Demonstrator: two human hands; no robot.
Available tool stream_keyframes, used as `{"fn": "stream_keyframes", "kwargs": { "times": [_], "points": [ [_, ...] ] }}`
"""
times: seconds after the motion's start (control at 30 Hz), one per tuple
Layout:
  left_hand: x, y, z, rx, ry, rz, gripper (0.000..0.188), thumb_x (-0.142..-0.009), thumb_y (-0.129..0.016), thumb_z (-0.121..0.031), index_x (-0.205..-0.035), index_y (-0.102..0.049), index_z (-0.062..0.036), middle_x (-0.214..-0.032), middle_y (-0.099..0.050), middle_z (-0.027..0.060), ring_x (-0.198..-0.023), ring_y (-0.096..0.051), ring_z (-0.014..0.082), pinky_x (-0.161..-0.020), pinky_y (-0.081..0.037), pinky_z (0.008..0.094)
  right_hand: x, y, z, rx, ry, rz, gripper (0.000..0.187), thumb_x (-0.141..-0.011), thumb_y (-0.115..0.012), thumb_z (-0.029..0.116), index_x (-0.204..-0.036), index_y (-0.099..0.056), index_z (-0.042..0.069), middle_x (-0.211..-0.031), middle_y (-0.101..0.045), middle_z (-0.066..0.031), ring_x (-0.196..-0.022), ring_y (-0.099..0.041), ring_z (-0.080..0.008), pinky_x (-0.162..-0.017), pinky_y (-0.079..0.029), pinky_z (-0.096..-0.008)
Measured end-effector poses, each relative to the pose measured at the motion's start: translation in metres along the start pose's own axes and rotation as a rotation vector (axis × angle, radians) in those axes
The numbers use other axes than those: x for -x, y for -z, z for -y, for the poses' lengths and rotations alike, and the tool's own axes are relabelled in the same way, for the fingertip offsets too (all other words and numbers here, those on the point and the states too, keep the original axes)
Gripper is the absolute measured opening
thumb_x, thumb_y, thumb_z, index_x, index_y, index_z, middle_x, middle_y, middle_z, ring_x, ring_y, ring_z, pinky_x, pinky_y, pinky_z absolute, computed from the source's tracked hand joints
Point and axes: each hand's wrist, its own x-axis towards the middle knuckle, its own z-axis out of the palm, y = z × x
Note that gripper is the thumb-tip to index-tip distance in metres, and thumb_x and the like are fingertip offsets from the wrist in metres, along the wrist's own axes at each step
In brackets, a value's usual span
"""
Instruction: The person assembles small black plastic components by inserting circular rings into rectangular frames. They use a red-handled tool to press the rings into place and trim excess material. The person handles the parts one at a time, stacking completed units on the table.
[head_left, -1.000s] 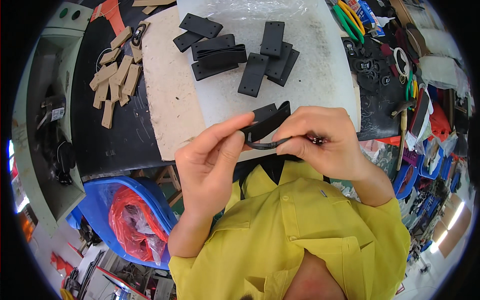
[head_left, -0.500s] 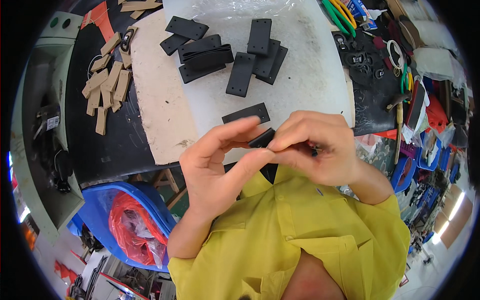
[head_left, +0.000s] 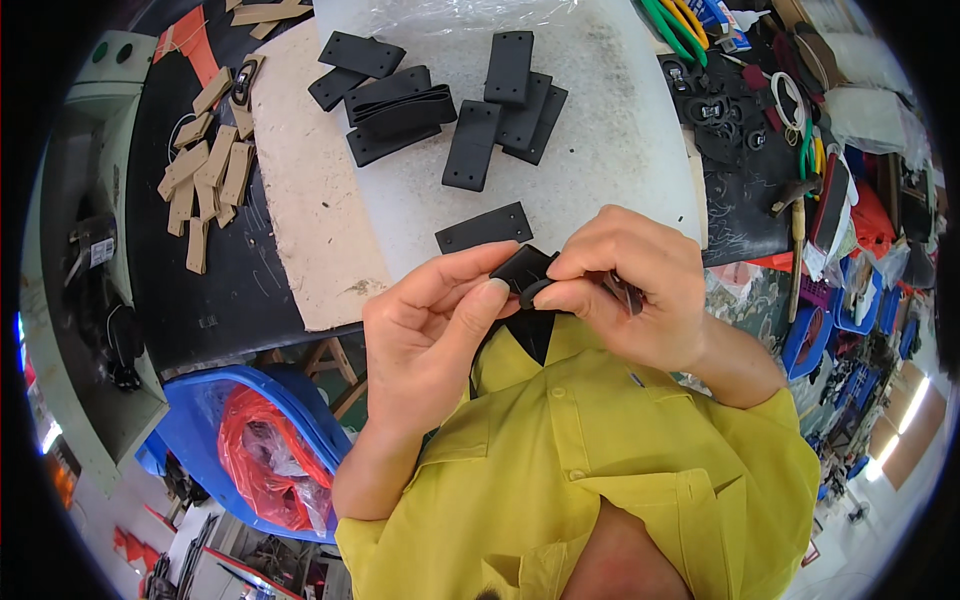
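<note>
The left hand (head_left: 430, 320) and the right hand (head_left: 625, 280) met close to the chest, just near of the desk (head_left: 610, 170) edge; both were closed together on a small black leather piece (head_left: 525, 272), the left thumb and forefinger pinching its left end, the right fingers curled over its right end so that most of it was hidden. Just beyond the hands a single flat black strip (head_left: 485, 227) lay on the white sheet of the desk, apart from the fingers; farther off sat a loose pile of black rectangular pieces (head_left: 450, 110), some overlapping. At the far left a heap of tan strips (head_left: 205, 170) lay on the dark part of the desk; to the right a clutter of tools (head_left: 800, 190) and black rings crowded the edge. A blue bin (head_left: 250, 420) with a red bag inside stood on the floor at the near left; the yellow shirt (head_left: 580, 470) filled the near middle.
</note>
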Motion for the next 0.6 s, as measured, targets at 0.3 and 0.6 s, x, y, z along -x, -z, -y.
{"fn": "stream_keyframes", "kwargs": {
  "times": [0.3, 0.6],
  "points": [
    [0.001, -0.011, 0.008, -0.293, -0.193, -0.100, 0.023, -0.085, -0.057, 0.004, -0.108, -0.062, 0.0039, -0.091, -0.067, 0.0093, -0.080, -0.063, 0.0090, -0.072, -0.050, 0.0202, 0.005, -0.008, 0.000, -0.006, -0.120, -0.049, 0.020, -0.069, -0.073, -0.001, -0.080, -0.056, 0.002, -0.070, -0.053, -0.0061, -0.055, -0.051, -0.0162, -0.046, -0.041, -0.0271],
    [0.002, -0.010, 0.021, -0.527, -0.451, -0.154, 0.028, -0.076, -0.067, 0.003, -0.104, -0.064, 0.0027, -0.086, -0.068, 0.0139, -0.070, -0.065, 0.0138, -0.064, -0.050, 0.0234, 0.005, -0.006, 0.005, -0.230, -0.471, -0.037, 0.020, -0.074, -0.073, 0.005, -0.082, -0.055, 0.002, -0.073, -0.051, -0.0007, -0.056, -0.044, -0.0052, -0.049, -0.036, -0.0203]
  ]
}}
